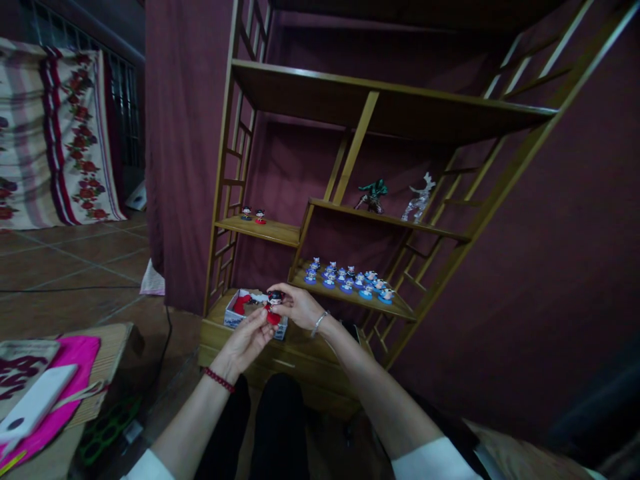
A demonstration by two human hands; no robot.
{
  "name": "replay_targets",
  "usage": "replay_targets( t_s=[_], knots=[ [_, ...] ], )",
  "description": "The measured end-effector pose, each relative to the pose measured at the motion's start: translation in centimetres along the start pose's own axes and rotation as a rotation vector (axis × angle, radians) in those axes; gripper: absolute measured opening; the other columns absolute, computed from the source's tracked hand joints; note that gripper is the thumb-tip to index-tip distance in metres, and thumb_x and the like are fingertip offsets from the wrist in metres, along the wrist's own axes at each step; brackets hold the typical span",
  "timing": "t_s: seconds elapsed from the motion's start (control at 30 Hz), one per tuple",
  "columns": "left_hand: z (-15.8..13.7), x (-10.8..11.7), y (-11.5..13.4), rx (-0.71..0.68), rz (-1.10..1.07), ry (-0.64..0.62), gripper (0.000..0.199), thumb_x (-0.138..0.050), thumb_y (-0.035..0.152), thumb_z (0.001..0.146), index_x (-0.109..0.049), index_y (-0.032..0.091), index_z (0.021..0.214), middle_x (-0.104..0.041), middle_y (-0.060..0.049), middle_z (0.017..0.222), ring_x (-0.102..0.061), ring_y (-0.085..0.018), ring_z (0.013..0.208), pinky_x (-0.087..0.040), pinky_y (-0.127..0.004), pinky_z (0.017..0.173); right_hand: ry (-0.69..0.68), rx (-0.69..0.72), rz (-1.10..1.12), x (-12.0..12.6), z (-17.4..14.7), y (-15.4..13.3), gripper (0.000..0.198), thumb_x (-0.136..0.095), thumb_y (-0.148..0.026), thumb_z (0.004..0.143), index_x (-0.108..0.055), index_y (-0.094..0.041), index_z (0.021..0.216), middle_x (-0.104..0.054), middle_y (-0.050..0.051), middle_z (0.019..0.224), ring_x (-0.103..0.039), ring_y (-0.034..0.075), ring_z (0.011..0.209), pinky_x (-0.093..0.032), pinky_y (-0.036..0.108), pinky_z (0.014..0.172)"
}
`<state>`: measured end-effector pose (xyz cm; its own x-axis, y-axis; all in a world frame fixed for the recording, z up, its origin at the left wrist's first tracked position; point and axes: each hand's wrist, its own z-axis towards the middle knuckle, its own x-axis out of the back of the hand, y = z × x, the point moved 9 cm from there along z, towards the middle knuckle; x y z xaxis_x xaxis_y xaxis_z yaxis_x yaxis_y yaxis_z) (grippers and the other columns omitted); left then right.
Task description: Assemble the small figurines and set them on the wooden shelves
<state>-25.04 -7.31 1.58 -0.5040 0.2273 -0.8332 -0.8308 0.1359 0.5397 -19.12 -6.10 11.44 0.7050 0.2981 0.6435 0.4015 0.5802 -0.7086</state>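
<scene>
A small figurine [275, 300] with black hair and a red base is held between my two hands, in front of the wooden shelf unit. My left hand [249, 341] grips it low, by the red base. The fingers of my right hand [299, 307] close on its upper side. Just behind the hands, an open box [231, 316] with red and white pieces in it sits on the unit's lower ledge, partly hidden. Two similar dark-haired figurines [260, 216] stand on the small left shelf [275, 231] above.
Several blue and white figurines [347, 285] stand in rows on the lower right shelf. Above them are a dark green figure [373, 196] and a clear figure [420, 198]. At the left, a low table [113, 340] bears a white device [37, 405] on pink cloth.
</scene>
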Motion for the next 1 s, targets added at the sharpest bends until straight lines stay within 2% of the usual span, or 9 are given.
replay_targets(
  t_s=[0.1, 0.33, 0.53, 0.63, 0.77, 0.9, 1.0],
  knots=[
    [-0.9, -0.4, -0.1, -0.006, -0.002, -0.006, 0.013, -0.063, 0.014, 0.074, -0.063, 0.011, 0.086, -0.066, -0.007, 0.083, -0.061, -0.011, 0.068, -0.049, -0.022, 0.066, 0.023, 0.005, -0.013, -0.2, -0.9, -0.7, 0.036, -0.061, -0.02, 0.069, -0.054, -0.017, 0.105, -0.06, 0.0, 0.081, -0.055, 0.009, 0.064, -0.045, 0.022, 0.064],
    [-2.6, -1.9, 0.6, -0.049, 0.05, -0.03, 0.009, -0.064, 0.012, 0.072, -0.063, 0.01, 0.081, -0.066, -0.006, 0.078, -0.061, -0.011, 0.067, -0.05, -0.023, 0.068, 0.139, 0.016, -0.2, 0.2, -3.1, -3.7, 0.035, -0.058, -0.017, 0.07, -0.055, -0.017, 0.104, -0.057, -0.002, 0.076, -0.048, 0.007, 0.057, -0.042, 0.02, 0.059],
    [-2.9, -3.6, 1.3, -0.072, 0.032, -0.059, 0.009, -0.064, 0.011, 0.073, -0.062, 0.011, 0.081, -0.066, -0.006, 0.081, -0.061, -0.011, 0.07, -0.05, -0.025, 0.072, 0.153, 0.043, -0.245, 1.5, -3.2, -5.4, 0.036, -0.059, -0.018, 0.069, -0.056, -0.018, 0.105, -0.057, -0.002, 0.077, -0.047, 0.006, 0.056, -0.042, 0.02, 0.059],
    [-2.5, -4.8, 2.1, -0.078, 0.065, -0.121, 0.014, -0.064, 0.012, 0.073, -0.062, 0.012, 0.087, -0.066, -0.006, 0.082, -0.062, -0.012, 0.072, -0.049, -0.025, 0.074, 0.107, 0.071, -0.138, 2.0, -2.6, -5.8, 0.042, -0.06, -0.019, 0.069, -0.053, -0.019, 0.11, -0.058, -0.002, 0.079, -0.049, 0.007, 0.059, -0.044, 0.021, 0.061],
    [-1.8, -5.7, 3.4, -0.086, 0.121, -0.148, 0.019, -0.063, 0.012, 0.073, -0.061, 0.012, 0.092, -0.066, -0.007, 0.084, -0.062, -0.012, 0.072, -0.049, -0.024, 0.072, 0.009, 0.093, 0.119, 2.3, -1.6, -6.0, 0.048, -0.063, -0.022, 0.068, -0.049, -0.017, 0.114, -0.06, 0.001, 0.089, -0.057, 0.01, 0.076, -0.047, 0.026, 0.074],
    [-0.9, -5.9, 4.1, -0.08, 0.138, -0.155, 0.02, -0.063, 0.012, 0.073, -0.061, 0.012, 0.093, -0.066, -0.005, 0.081, -0.062, -0.012, 0.068, -0.048, -0.023, 0.067, 0.041, 0.079, 0.223, 3.2, -0.7, -5.2, 0.051, -0.067, -0.028, 0.066, -0.052, -0.017, 0.113, -0.062, 0.005, 0.098, -0.059, 0.014, 0.089, -0.044, 0.033, 0.088],
    [-0.1, -5.2, 4.4, -0.066, 0.124, -0.114, 0.019, -0.064, 0.012, 0.072, -0.061, 0.013, 0.091, -0.066, -0.005, 0.08, -0.062, -0.012, 0.068, -0.049, -0.022, 0.066, 0.064, 0.073, 0.255, 3.9, -0.2, -4.3, 0.053, -0.069, -0.03, 0.065, -0.052, -0.019, 0.115, -0.06, 0.006, 0.109, -0.057, 0.016, 0.1, -0.039, 0.036, 0.095]
  ],
)
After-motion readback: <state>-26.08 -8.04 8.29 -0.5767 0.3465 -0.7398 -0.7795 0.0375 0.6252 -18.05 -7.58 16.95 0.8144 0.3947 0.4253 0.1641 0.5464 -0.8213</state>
